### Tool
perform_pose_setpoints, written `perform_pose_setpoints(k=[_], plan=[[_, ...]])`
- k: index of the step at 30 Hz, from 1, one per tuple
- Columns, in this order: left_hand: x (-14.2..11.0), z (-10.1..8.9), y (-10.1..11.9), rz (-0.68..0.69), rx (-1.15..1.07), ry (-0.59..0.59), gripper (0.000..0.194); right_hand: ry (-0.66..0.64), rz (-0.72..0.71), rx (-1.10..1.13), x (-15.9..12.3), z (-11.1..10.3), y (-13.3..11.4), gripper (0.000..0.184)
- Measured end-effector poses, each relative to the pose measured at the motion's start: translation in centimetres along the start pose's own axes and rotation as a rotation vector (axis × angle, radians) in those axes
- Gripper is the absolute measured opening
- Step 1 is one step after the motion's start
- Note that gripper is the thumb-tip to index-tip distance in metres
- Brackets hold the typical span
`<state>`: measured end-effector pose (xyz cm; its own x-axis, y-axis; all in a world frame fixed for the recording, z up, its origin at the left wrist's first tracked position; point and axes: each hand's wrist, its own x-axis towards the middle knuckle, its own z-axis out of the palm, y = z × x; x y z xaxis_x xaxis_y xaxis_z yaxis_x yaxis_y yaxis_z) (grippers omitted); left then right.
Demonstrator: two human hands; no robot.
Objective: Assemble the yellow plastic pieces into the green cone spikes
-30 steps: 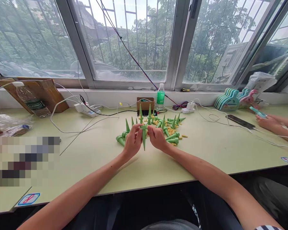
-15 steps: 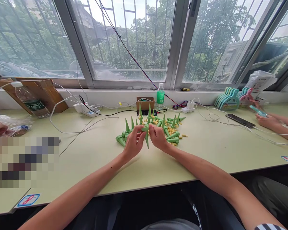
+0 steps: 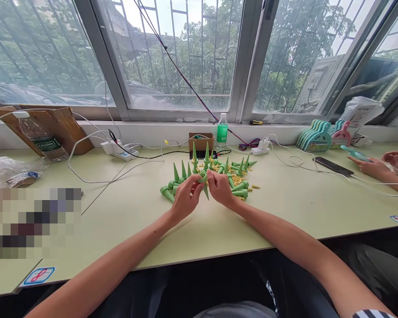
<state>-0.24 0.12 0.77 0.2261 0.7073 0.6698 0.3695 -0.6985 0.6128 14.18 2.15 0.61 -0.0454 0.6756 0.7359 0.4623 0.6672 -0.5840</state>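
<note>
Both my hands meet over the middle of the pale green table (image 3: pixel 285 212). My left hand (image 3: pixel 185 196) and my right hand (image 3: pixel 220 189) pinch the wide end of one green plastic cone spike (image 3: pixel 204 184), its tip pointing down toward me. Behind them lies a pile of green cone spikes (image 3: pixel 234 176), some upright and some lying flat, mixed with small yellow pieces (image 3: pixel 236 180).
A small cardboard box (image 3: pixel 200 142) and a green-labelled bottle (image 3: pixel 222 130) stand at the back by the window. A power strip (image 3: pixel 119 152) and cables (image 3: pixel 96 176) lie at left. At right another person's hands (image 3: pixel 381 165) hold something beside a phone (image 3: pixel 331 167).
The cone in my hands has tilted, its tip swinging to the right, and my hands have shifted slightly farther from me. The other person's second hand came into view at right.
</note>
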Motion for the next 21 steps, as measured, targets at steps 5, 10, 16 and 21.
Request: perform_pose_setpoints(k=[5,10,16,21], plan=[[-0.13,0.04,0.24,-0.104,-0.192,0.014,0.023,0.007,-0.034,0.020,-0.13,-0.10,-0.51,0.041],[0.17,0.04,-0.06,-0.262,-0.419,0.081,0.031,0.024,-0.046,0.012,-0.17,-0.15,-0.52,0.039],[0.36,-0.16,-0.22,-0.434,-0.549,-0.158,0.066,-0.010,-0.089,0.022,-0.25,-0.04,-0.11,0.040],[0.26,-0.36,-0.23,-0.484,-0.620,-0.266,0.070,-0.073,-0.040,0.059,-0.39,0.11,0.29,0.042]])
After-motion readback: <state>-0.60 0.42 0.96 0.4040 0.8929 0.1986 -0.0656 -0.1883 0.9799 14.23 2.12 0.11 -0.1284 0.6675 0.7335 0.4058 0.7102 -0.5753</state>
